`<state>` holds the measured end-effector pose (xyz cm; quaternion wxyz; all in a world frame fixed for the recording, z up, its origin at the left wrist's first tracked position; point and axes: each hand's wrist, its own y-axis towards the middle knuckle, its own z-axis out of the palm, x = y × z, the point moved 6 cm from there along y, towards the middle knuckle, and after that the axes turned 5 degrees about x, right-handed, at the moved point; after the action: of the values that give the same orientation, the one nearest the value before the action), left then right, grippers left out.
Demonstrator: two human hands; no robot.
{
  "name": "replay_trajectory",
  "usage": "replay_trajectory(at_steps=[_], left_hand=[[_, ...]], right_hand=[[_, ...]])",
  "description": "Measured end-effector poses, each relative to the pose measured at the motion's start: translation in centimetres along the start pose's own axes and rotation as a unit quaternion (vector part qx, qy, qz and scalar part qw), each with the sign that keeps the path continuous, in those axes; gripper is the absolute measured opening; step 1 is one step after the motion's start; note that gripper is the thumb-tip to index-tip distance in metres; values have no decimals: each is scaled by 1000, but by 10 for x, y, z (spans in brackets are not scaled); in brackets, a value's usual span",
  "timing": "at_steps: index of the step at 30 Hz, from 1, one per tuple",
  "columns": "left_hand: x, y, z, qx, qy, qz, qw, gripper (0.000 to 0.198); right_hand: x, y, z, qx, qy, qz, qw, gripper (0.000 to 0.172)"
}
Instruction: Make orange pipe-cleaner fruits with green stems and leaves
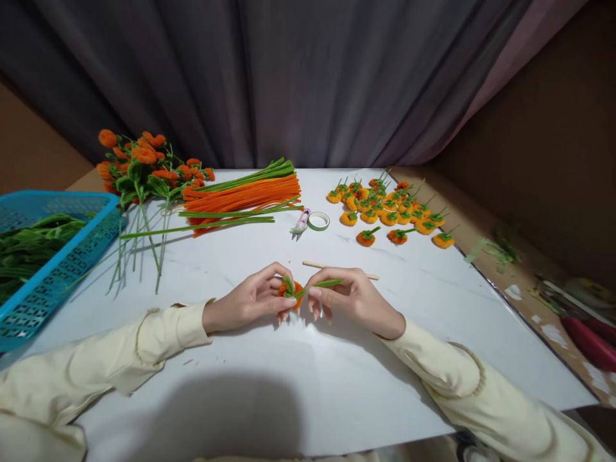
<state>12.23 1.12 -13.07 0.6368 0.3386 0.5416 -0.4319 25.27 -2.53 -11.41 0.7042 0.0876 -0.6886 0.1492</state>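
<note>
Between my hands, above the middle of the white table, is an orange pipe-cleaner flower (pixel 298 296) with green at its base. My left hand (pixel 255 298) pinches it between thumb and fingers. My right hand (pixel 353 298) is closed on a green pipe cleaner (pixel 330 283), whose inner end reaches the flower. A thin wooden stick (pixel 315 264) lies just behind my right hand, partly hidden by it. Farther back are pink-handled scissors (pixel 301 223) and a roll of green tape (pixel 318 221).
Bundled orange pipe cleaners (pixel 250 196) and green pipe cleaners (pixel 269 171) lie at the back. Finished orange flowers (pixel 144 154) on stems are heaped back left. A blue basket (pixel 72 253) with green leaves stands left. Several small flower heads (pixel 389 208) sit back right.
</note>
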Motion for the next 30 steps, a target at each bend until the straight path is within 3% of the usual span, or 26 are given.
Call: replay_trajectory(at_steps=[18, 30], left_hand=[[10, -1, 3, 35, 5, -25, 999, 19], [10, 3, 4, 43, -24, -62, 997, 22]], right_hand=[[4, 2, 1, -46, -108, -82, 990, 23], [9, -1, 2, -73, -258, -176, 947, 18]])
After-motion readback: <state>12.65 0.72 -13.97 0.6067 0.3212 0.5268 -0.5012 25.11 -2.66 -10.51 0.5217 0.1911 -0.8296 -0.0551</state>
